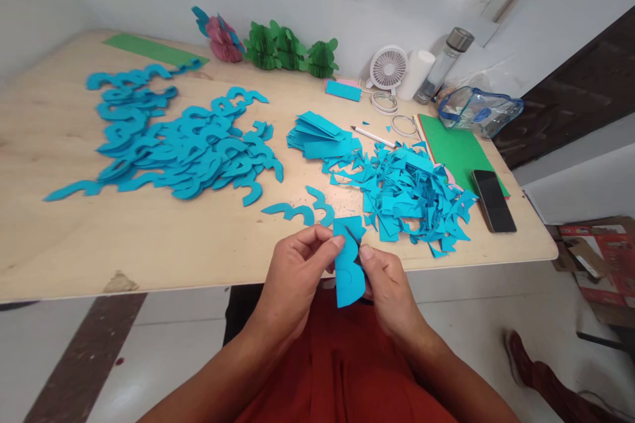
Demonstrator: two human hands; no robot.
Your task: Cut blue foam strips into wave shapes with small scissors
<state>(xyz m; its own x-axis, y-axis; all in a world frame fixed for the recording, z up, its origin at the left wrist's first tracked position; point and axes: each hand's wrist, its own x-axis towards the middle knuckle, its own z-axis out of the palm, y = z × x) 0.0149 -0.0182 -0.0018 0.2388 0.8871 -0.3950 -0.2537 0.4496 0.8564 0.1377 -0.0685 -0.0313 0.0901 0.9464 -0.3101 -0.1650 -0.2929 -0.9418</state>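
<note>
Just off the table's front edge, my left hand (300, 271) pinches a strip of blue paper (347, 277) between thumb and fingers. The strip stands upright; its right edge is cut in curves, and a drawn curved line shows low on it. A partly cut flap sticks out near its top. My right hand (391, 281) is closed at the strip's right edge, thumb up; something dark shows beside the thumb, mostly hidden by the paper. On the table just beyond my hands lie wavy blue cut-outs (290, 213).
On the wooden table (59, 244) are a pile of wavy blue cut-outs (183, 145), stacked blue strips (320, 135), blue scraps (411, 192), a white pen (372, 136), tape rolls (384, 102), a phone (493, 200), green sheets (459, 149), a small fan (388, 68) and a bottle (441, 69).
</note>
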